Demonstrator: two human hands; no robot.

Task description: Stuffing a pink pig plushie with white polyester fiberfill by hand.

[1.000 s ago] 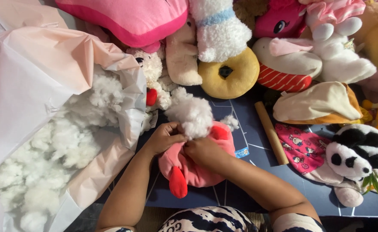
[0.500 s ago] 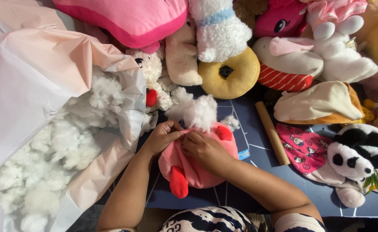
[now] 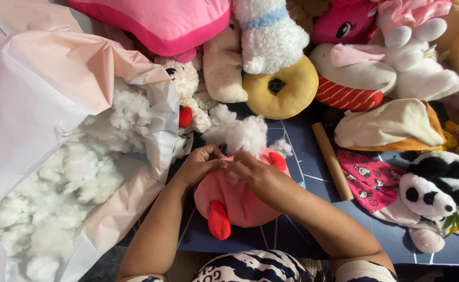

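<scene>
Both hands are on the pink plush toy (image 3: 234,201), which lies on the dark blue grid mat (image 3: 302,235) just in front of the person. Left hand (image 3: 200,164) is clenched, pinching the toy's top edge at the opening. Right hand (image 3: 258,175) lies over the top of the toy, fingers (image 3: 234,168) curled and pressing at the same spot. A tuft of white stuffing (image 3: 242,133) sticks out above the opening. Versus a second ago: the tuft sat lower, right at the fingertips; now it stands taller and looser above the toy and reaches up toward the yellow donut plush (image 3: 281,89). The hands have closed in, knuckles nearly touching, and the toy has barely moved. Read: fill is being worked at the opening, can't tell if in or out. The open bag of loose stuffing (image 3: 73,183) sits just left of the left forearm, untouched. A wooden stick (image 3: 331,159) lies right of the toy, apart from both hands. A pile of other plush toys (image 3: 391,78) sits across the back.
</scene>
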